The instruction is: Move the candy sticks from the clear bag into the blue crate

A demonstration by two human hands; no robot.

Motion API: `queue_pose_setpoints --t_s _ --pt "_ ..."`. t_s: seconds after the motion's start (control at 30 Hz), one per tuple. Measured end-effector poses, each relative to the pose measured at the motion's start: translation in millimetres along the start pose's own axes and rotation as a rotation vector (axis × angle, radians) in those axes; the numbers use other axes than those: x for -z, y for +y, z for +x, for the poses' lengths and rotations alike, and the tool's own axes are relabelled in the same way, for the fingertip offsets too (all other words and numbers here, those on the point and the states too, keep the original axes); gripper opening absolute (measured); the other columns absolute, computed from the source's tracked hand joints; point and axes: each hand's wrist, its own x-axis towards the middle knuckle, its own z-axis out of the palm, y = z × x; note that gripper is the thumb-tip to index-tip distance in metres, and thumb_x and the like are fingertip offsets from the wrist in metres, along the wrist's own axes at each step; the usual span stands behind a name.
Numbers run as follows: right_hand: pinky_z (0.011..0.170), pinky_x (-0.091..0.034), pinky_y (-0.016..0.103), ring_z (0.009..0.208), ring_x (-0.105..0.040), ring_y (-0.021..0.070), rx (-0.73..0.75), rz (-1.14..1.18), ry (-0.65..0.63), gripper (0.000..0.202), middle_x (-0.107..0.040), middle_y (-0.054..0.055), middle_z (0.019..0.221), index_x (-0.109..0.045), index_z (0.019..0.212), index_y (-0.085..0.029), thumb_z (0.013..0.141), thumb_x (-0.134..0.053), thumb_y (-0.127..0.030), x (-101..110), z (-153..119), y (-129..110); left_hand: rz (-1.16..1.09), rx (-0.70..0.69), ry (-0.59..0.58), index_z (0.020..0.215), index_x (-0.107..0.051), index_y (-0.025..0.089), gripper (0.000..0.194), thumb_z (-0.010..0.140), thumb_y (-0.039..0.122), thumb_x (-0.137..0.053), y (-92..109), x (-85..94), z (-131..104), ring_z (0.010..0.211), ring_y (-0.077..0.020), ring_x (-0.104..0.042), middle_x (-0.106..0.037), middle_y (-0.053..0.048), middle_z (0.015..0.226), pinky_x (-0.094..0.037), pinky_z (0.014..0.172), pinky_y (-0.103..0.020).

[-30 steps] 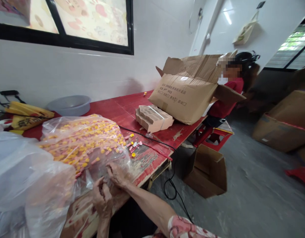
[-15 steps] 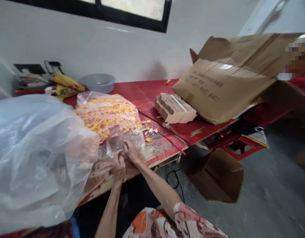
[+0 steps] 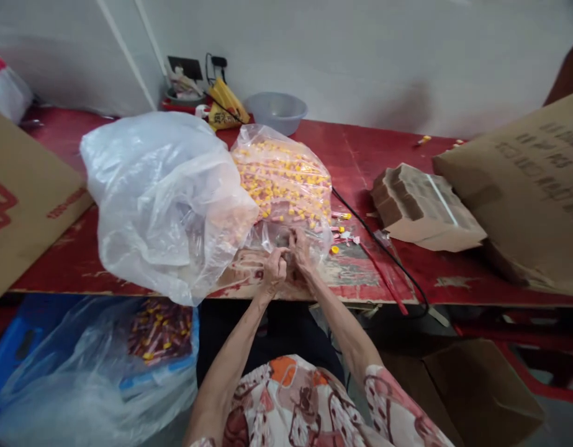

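Observation:
Both hands meet at the table's front edge, by the loose mouth of a clear plastic bag (image 3: 286, 167) full of small pink tubes with yellow caps. My left hand (image 3: 274, 268) has its fingers curled in, thumb side toward the other hand. Close against it, my right hand (image 3: 301, 249) bends its fingers over the bag's clear film. What either hand pinches is too small or hidden to name. Several loose tubes (image 3: 339, 229) and a yellow cap (image 3: 334, 249) lie right of the bag. A large whitish plastic bag (image 3: 160, 198) bulges to the left.
On the red table (image 3: 351, 149) stand a grey basin (image 3: 277, 112), strapped cardboard dividers (image 3: 426, 208) and a big carton (image 3: 523, 186). Another carton (image 3: 30, 205) is at left. A black cable (image 3: 379, 242) crosses the table. Below are a blue crate (image 3: 16, 347) with tubes and an open box (image 3: 482, 391).
My view has swung left, bringing in the left carton and the blue crate. Both hands stay together at the bag's mouth with only small finger shifts.

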Motion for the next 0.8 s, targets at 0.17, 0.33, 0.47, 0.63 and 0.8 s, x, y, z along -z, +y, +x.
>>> queue_pose_setpoints --t_s 0.17,0.33,0.47,0.63,0.8 --pt "0.099 -0.055 0.039 0.107 -0.064 0.0261 0.104 -0.256 -0.090 0.043 -0.072 0.015 0.126 -0.069 0.133 -0.019 0.100 -0.042 -0.014 -13.3 46.5 -13.7 -0.052 -0.024 0.030 0.113 -0.070 0.021 0.032 0.096 0.015 -0.044 0.0 -1.0 -2.9 0.090 -0.0219 -0.072 -0.077 -0.008 0.101 -0.061 0.087 -0.034" --pt "0.088 -0.055 0.038 0.103 -0.065 0.0285 0.086 -0.389 -0.247 0.035 -0.073 0.019 0.125 -0.074 0.123 -0.016 0.104 -0.045 -0.018 -23.7 65.5 -22.2 -0.068 -0.013 0.037 0.114 -0.071 0.021 0.032 0.096 0.015 -0.045 1.1 -2.5 -2.9 0.094 -0.0231 -0.073 -0.078 -0.009 0.105 -0.062 0.091 -0.036" --pt "0.093 -0.056 0.038 0.108 -0.067 0.0283 0.110 -0.353 -0.256 0.030 -0.075 0.017 0.122 -0.076 0.118 -0.017 0.107 -0.049 -0.026 -21.4 59.2 -18.8 -0.074 0.040 0.028 0.115 -0.071 0.022 0.032 0.095 0.015 -0.046 1.1 -1.4 -3.8 0.094 -0.0234 -0.073 -0.078 -0.009 0.106 -0.062 0.092 -0.037" --pt "0.102 -0.058 0.041 0.110 -0.069 0.0273 0.223 -0.065 -0.127 0.035 -0.079 0.014 0.119 -0.075 0.123 -0.021 0.109 -0.047 -0.036 -8.3 12.1 -8.2 -0.126 0.085 0.041 0.117 -0.071 0.022 0.033 0.097 0.016 -0.046 -2.0 0.5 -6.0 0.085 -0.0215 -0.069 -0.075 -0.006 0.097 -0.060 0.086 -0.035" --pt "0.100 -0.059 0.043 0.106 -0.071 0.0258 0.143 0.097 -0.019 0.047 -0.079 0.011 0.119 -0.073 0.137 -0.023 0.097 -0.052 -0.039 1.2 -35.3 0.0 -0.134 0.087 -0.023 0.117 -0.072 0.022 0.033 0.093 0.015 -0.049 3.5 1.3 -1.3 0.095 -0.0221 -0.071 -0.076 -0.007 0.106 -0.060 0.092 -0.036"
